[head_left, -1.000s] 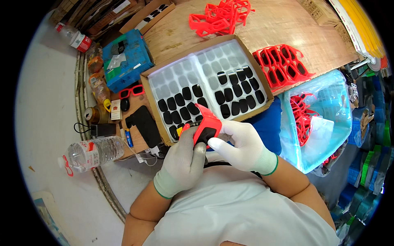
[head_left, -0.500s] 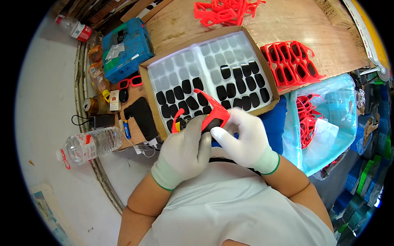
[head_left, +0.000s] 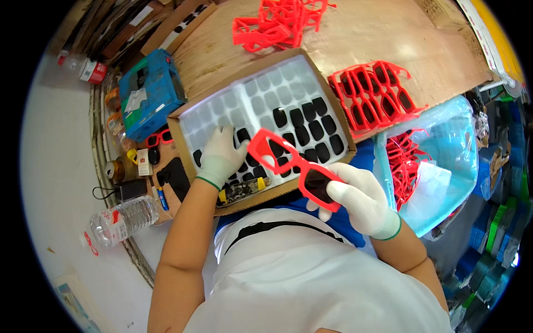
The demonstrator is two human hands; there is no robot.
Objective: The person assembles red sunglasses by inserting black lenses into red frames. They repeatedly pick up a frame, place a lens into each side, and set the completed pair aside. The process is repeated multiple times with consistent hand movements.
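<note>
My right hand (head_left: pixel 363 200), in a white glove with a green cuff, grips a red sunglasses frame (head_left: pixel 295 161) by its right end. A dark lens (head_left: pixel 317 185) fills the right opening of that frame; through the left opening I see the tray behind. Over at the left of the cardboard box, my left hand (head_left: pixel 222 152), also gloved, reaches down among the black lenses. Its thumb stands apart from its fingers, and no lens shows in it. Rows of black lenses (head_left: pixel 316 130) lie on a white pocketed sheet (head_left: pixel 248 119) inside the box.
A yellow-handled utility knife (head_left: pixel 244 190) rests along the box's near edge. Finished-looking red sunglasses (head_left: pixel 377 95) lie right of the cardboard box (head_left: pixel 345 119); loose red frames (head_left: pixel 272 25) lie behind. A blue basket (head_left: pixel 458 144) holds more frames. Left are a blue case (head_left: pixel 150 91) and plastic bottle (head_left: pixel 125 221).
My left hand has let go of the frame and moved left into the box. My right hand has moved right and nearer, still gripping the frame. The view has shifted slightly.
</note>
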